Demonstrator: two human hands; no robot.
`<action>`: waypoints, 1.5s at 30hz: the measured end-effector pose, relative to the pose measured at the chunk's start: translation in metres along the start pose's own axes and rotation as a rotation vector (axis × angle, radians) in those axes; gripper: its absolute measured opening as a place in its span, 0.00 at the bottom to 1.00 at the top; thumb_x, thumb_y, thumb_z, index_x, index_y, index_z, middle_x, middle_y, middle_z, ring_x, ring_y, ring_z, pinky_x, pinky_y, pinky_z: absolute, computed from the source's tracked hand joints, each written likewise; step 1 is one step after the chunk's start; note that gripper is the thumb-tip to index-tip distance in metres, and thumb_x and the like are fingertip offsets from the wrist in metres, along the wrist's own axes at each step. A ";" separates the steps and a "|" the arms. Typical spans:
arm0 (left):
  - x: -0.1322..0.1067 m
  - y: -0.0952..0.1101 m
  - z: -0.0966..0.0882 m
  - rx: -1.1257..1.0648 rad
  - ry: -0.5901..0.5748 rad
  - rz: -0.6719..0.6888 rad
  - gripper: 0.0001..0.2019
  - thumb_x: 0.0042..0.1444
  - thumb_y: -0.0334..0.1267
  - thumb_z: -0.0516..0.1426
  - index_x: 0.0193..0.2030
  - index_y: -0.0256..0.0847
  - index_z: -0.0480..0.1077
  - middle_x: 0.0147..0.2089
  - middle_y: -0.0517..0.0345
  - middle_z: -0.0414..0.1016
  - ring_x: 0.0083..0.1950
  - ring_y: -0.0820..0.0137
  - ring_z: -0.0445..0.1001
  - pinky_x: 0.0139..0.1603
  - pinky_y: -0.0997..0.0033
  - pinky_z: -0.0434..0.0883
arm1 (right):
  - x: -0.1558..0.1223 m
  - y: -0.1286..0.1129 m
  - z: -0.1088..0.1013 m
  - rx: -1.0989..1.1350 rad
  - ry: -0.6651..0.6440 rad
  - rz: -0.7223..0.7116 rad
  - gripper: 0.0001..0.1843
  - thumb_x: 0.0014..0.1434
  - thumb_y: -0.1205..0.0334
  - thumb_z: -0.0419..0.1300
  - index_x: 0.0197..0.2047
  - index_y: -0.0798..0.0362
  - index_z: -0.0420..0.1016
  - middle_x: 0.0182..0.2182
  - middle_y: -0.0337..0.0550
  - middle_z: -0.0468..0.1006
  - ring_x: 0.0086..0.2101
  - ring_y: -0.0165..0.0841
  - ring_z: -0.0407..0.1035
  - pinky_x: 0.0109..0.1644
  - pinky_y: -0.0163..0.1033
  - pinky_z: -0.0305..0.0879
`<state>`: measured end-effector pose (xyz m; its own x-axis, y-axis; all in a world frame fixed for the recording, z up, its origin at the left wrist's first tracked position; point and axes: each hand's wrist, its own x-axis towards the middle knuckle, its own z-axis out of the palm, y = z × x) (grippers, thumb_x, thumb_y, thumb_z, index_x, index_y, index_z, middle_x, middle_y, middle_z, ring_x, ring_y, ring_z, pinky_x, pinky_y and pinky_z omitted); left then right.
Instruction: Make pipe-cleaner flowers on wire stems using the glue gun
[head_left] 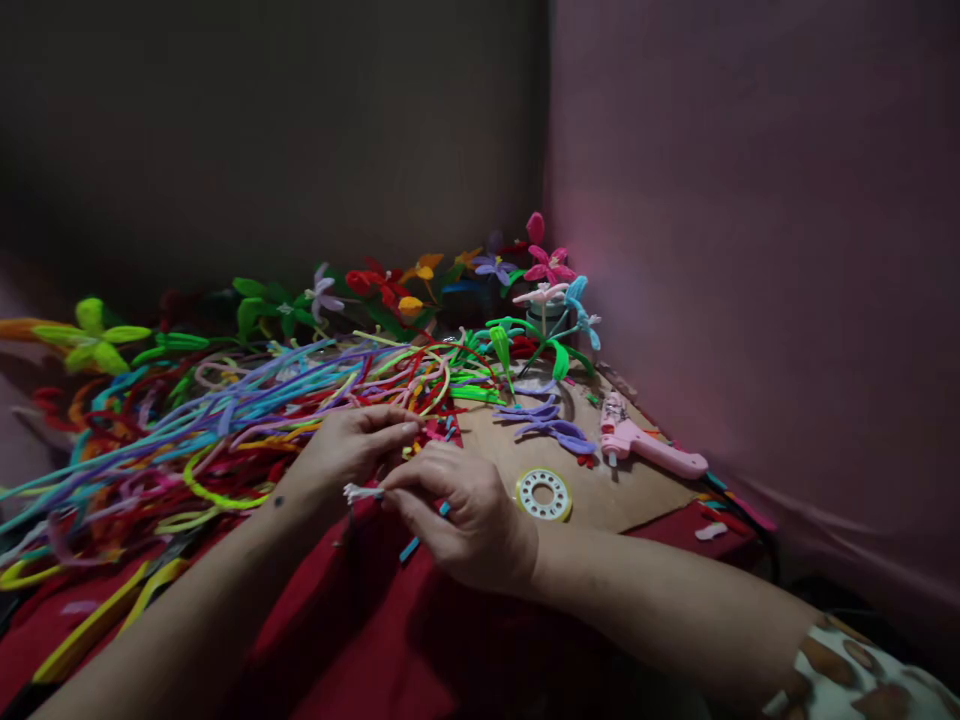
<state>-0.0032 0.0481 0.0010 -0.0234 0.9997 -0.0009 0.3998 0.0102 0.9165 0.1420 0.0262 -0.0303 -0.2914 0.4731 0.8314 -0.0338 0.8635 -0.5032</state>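
Note:
My right hand (pixel 457 515) is closed in a pinch around a small bundle of white-tipped flower stamens (pixel 363 492), whose heads stick out to the left. Just beyond it, my left hand (pixel 356 440) has thumb and fingers pressed together over small cut pieces; whatever they hold, if anything, is hidden. A short blue pipe cleaner piece (pixel 409 549) shows below my right hand. Left of my hands spreads a big heap of coloured pipe cleaners (pixel 247 400). Purple pipe-cleaner petals (pixel 559 433) lie on the board to the right.
A roll of clear tape (pixel 544 495) and a pink glue gun (pixel 652 447) rest on the brown board (pixel 600 500). Yellow-handled scissors (pixel 97 620) lie at the lower left on red cloth (pixel 352 620). Finished pipe-cleaner flowers (pixel 551 265) stand along the back, near the wall.

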 end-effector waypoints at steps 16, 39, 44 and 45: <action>0.124 0.009 0.097 0.926 -0.004 0.249 0.12 0.50 0.41 0.53 0.33 0.40 0.77 0.36 0.45 0.79 0.43 0.57 0.74 0.42 0.65 0.67 | 0.011 0.011 -0.004 0.067 0.215 0.183 0.10 0.56 0.69 0.53 0.30 0.62 0.74 0.24 0.45 0.76 0.28 0.28 0.70 0.39 0.30 0.67; 0.128 0.037 0.074 0.897 -0.152 0.120 0.09 0.42 0.39 0.55 0.18 0.36 0.69 0.17 0.56 0.69 0.22 0.68 0.68 0.22 0.72 0.59 | 0.009 0.014 -0.002 0.045 0.117 0.266 0.09 0.57 0.68 0.52 0.31 0.58 0.73 0.27 0.43 0.76 0.30 0.28 0.70 0.39 0.30 0.66; 0.103 0.037 0.054 0.694 -0.185 0.073 0.05 0.43 0.34 0.53 0.21 0.39 0.67 0.13 0.63 0.64 0.15 0.74 0.62 0.17 0.76 0.59 | 0.010 0.017 -0.002 0.119 0.132 0.381 0.08 0.56 0.67 0.54 0.31 0.56 0.74 0.26 0.40 0.76 0.27 0.26 0.69 0.34 0.29 0.66; 0.099 0.036 0.052 0.663 -0.190 0.071 0.04 0.42 0.33 0.52 0.23 0.39 0.68 0.13 0.64 0.64 0.14 0.75 0.61 0.17 0.76 0.59 | 0.010 0.018 -0.002 0.122 0.123 0.406 0.08 0.56 0.67 0.54 0.31 0.56 0.74 0.26 0.40 0.76 0.27 0.26 0.68 0.34 0.29 0.65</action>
<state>0.0563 0.1481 0.0136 0.1605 0.9841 -0.0756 0.8714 -0.1054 0.4791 0.1402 0.0465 -0.0307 -0.1883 0.7933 0.5790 -0.0554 0.5800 -0.8127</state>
